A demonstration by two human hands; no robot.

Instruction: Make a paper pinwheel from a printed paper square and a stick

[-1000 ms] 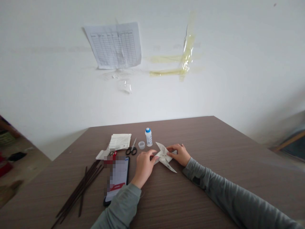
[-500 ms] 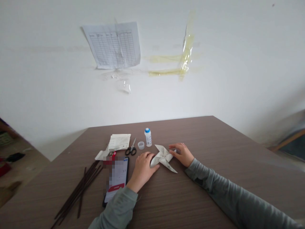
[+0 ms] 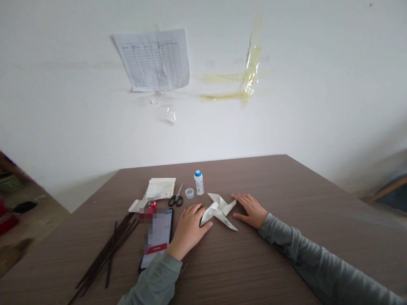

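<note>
A paper pinwheel (image 3: 219,208) folded from printed paper lies on the brown table, its pointed blades spread out. My left hand (image 3: 188,229) rests at its left blade, thumb and fingers apart on either side and touching or almost touching the paper. On the other side, my right hand (image 3: 253,212) lies on the table with thumb and fingers parted, holding nothing. Its fingertips are close to the tip of the right blade. Behind the pinwheel stands a small white bottle (image 3: 199,185) with a blue top, next to a clear round cap (image 3: 189,193).
Black-handled scissors (image 3: 176,199) lie left of the cap, near a stack of printed paper (image 3: 161,188). A small red box (image 3: 149,207) sits behind a phone (image 3: 157,237) with a lit screen. Several thin dark sticks (image 3: 104,258) lie at the left. The wall (image 3: 222,135) rises behind the table.
My right hand has moved right, off the pinwheel's right blade, and its fingers have opened. My left hand stays nearly where it was. The number on the phone screen has changed.
</note>
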